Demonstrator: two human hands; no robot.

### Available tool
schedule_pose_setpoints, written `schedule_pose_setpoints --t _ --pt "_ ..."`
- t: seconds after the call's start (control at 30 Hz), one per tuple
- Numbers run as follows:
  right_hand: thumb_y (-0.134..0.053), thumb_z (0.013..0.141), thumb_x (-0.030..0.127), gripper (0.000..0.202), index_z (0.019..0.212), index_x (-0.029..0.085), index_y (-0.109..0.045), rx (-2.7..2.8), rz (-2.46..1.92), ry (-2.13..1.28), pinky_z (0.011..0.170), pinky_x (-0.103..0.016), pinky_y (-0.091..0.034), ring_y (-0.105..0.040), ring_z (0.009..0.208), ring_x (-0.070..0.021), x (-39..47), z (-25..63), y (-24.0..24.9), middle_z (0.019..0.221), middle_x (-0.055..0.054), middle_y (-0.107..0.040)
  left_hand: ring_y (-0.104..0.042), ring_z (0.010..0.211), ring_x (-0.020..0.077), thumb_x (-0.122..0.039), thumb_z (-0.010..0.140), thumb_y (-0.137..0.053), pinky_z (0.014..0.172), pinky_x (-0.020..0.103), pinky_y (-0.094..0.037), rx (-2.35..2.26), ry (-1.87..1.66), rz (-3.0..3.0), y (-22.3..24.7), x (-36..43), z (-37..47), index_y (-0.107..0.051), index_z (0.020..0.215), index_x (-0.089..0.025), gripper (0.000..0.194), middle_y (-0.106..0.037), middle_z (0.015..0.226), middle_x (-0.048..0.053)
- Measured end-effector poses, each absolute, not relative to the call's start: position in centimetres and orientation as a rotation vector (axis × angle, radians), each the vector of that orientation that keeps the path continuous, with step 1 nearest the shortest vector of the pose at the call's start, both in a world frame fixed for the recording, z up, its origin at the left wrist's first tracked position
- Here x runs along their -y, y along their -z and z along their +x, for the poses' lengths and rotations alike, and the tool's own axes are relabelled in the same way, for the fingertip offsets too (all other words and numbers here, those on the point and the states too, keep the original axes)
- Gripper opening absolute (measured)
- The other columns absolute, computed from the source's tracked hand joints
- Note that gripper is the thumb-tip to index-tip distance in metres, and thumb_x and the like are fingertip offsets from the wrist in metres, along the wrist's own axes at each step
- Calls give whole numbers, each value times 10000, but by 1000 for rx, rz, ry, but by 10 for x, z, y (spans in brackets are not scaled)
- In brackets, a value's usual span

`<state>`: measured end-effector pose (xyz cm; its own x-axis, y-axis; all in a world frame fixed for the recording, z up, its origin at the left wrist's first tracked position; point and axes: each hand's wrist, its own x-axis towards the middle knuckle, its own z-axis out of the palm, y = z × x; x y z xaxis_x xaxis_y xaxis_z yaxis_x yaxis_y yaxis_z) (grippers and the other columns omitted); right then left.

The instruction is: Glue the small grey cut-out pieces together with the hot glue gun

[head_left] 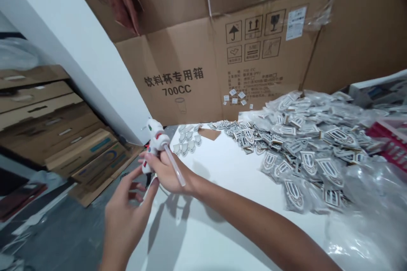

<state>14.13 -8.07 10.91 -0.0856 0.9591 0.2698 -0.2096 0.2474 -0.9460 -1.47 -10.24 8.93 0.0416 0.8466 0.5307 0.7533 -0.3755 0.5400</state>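
Your left hand (125, 207) has its fingers half curled, thumb apart from forefinger, by the lower handle of the white glue gun (155, 137), though whether they grip it you cannot tell from here. The glue gun is up over the worktop (229, 173), held in the closed fingers of your right hand (164, 174), its glue stick (174, 164) jutting back above your wrist. Handling the gun seems the step in hand, and the next move likely calls for a firm right grip, clear of the small translucent pieces (188, 136) and, farther right, the heaped badges (308, 163).

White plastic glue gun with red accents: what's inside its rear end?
A translucent, rod-shaped glue stick protrudes from the back of the glue gun. Whatever sits inside is covered by the gun's opaque body, so the stick's inserted length can't be seen.
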Motion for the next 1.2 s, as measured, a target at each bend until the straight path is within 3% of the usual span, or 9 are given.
schedule_pose_setpoints --t 0.13,0.37,0.47,0.6,0.67,0.87,1.0,1.1,1.2 --pt "-564 1048 472 408 1314 164 -599 1157 -792 -1260 1134 -428 -504 -666 1280 -271 88 126 -91 1352 -135 -695 -507 530 144 -666 834 -660 552 248 -430 -1684 -1145 2252 -89 105 -22 -751 1176 -219 570 -576 626 -53" --pt "-667 910 731 632 1332 265 -606 1084 -715 -1300 1255 -482 -377 -586 1412 -272 97 118 -50 1412 -115 -671 -562 542 167 -677 845 -646 602 270 -445 -1582 -1006 2179 -86 105 -26 -783 1162 -232 563 -650 623 -36" --pt "-618 932 751 614 1312 268 -630 1064 -767 -1287 1201 -499 -443 -638 1342 -282 106 118 -29 1347 -114 -694 -629 592 192 -627 854 -633 634 284 -471 -1532 -896 2147 -81 103 -25 -805 1071 -218 494 -711 664 0" --pt "-541 1056 527 562 1546 260 -471 1287 -893 -1259 1208 -489 -424 -577 1415 -268 149 123 -4 1481 -130 -634 -722 752 247 -562 865 -610 718 320 -496 -1622 -808 2166 -71 101 -28 -807 1030 -200 445 -800 835 61" --pt "-587 1036 377 587 1589 256 -435 1596 -1040 -1103 1213 -475 -421 -549 1441 -277 178 128 6 1544 -143 -580 -734 802 279 -556 889 -594 749 345 -485 -1747 -709 2199 -63 100 -32 -802 1045 -189 451 -800 836 76" --pt "-564 1042 288 351 1346 127 -633 2391 -922 -28 1247 -397 -402 -577 1365 -256 216 129 34 1358 -135 -728 -741 962 336 -496 1004 -496 781 372 -452 -1997 -488 2276 -39 105 -27 -748 1122 -207 401 -803 1010 108" --pt "-659 1004 318 142 994 178 -682 2350 -883 301 927 -320 -569 -679 1075 -207 215 117 58 1107 -58 -791 -726 1010 364 -500 1011 -510 775 381 -457 -2113 -422 2298 -38 107 -7 -733 1129 -190 399 -775 1038 148" --pt "-707 972 316 247 784 231 -570 2370 -816 349 629 -284 -486 -633 779 -163 215 107 79 790 11 -725 -718 1032 357 -456 998 -540 787 379 -468 -2083 -382 2335 -41 103 6 -730 1122 -170 365 -761 1066 159" --pt "-707 974 382 406 694 238 -452 2365 -828 351 512 -282 -363 -501 604 -151 211 101 90 594 42 -565 -716 1048 350 -437 996 -534 798 378 -472 -2033 -377 2365 -42 95 14 -724 1134 -169 356 -750 1145 153"
